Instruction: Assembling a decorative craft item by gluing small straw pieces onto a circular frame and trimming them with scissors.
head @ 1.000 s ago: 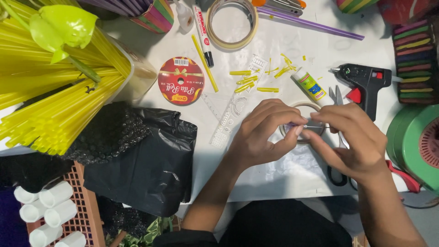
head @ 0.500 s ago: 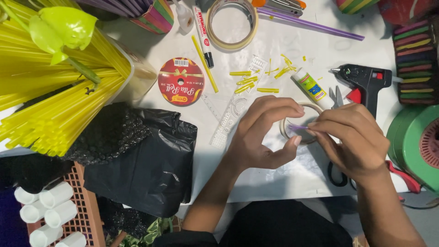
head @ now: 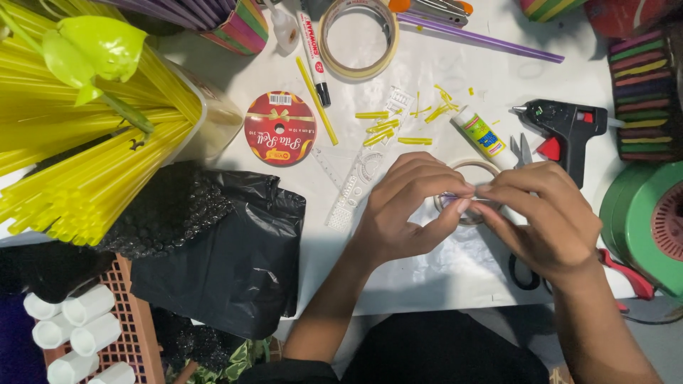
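My left hand and my right hand meet over a small roll of clear tape lying on the white table. Their fingertips pinch a small purple piece between them, partly hidden by the fingers. Black-handled scissors lie under my right hand. Short yellow straw pieces are scattered just beyond the hands, beside a clear plastic ruler.
A black glue gun and a small glue bottle lie at the right. Green tape rolls sit at the right edge. A bundle of yellow straws, a black plastic bag, a red ribbon spool, a masking tape roll and a marker lie left and behind.
Both hands have lifted slightly off the tape roll and their fingertips have drawn closer together on the small purple piece. Nothing else has moved.
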